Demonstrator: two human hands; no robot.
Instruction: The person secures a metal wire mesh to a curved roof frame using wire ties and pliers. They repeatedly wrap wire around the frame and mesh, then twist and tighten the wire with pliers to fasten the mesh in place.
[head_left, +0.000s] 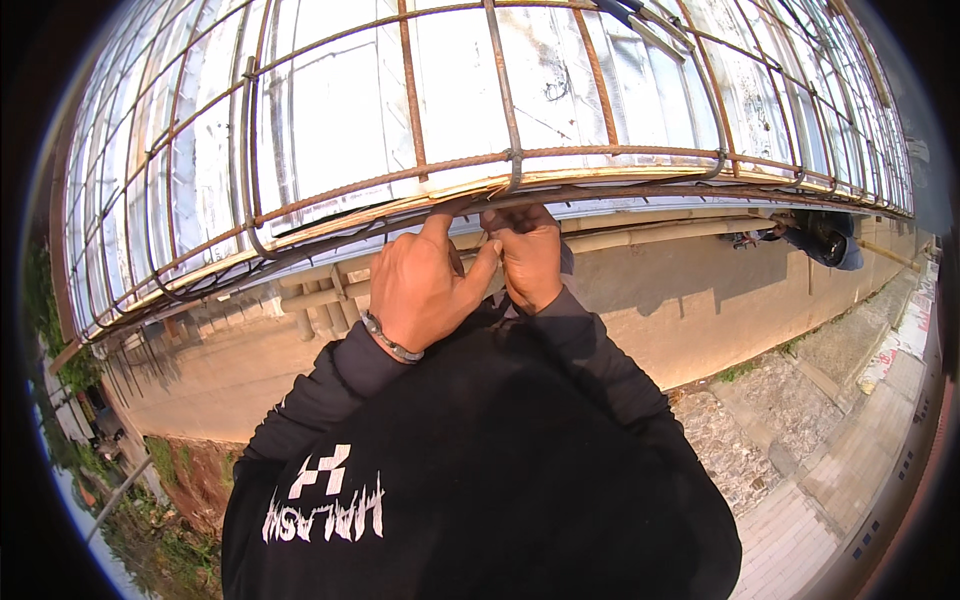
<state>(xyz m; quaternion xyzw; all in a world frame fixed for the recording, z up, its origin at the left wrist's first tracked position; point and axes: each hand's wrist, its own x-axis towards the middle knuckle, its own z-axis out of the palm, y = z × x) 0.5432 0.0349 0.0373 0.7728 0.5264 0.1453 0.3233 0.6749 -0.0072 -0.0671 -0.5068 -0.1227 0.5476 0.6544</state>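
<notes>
My left hand [425, 290], a bracelet at its wrist, reaches up to the deck edge with thumb and index finger bent together. Beside it, my right hand [530, 258] is closed, its fingertips tucked under the lowest steel bar [600, 192]. Whatever the fingers pinch is too small or hidden to make out. Just above them, a vertical rebar [502, 90] hooks around a rusty horizontal rebar [610, 151] and curves down at the edge. A thin, splintered wooden board edge [400, 194] runs behind these bars.
Shiny metal sheeting [350, 90] lies under the rebar grid. A dark-handled metal tool [650, 28] rests on it at the top. Below are a tan wall [660, 320], horizontal poles [640, 236] and paving [740, 430]. Another person [832, 245] is at the far right.
</notes>
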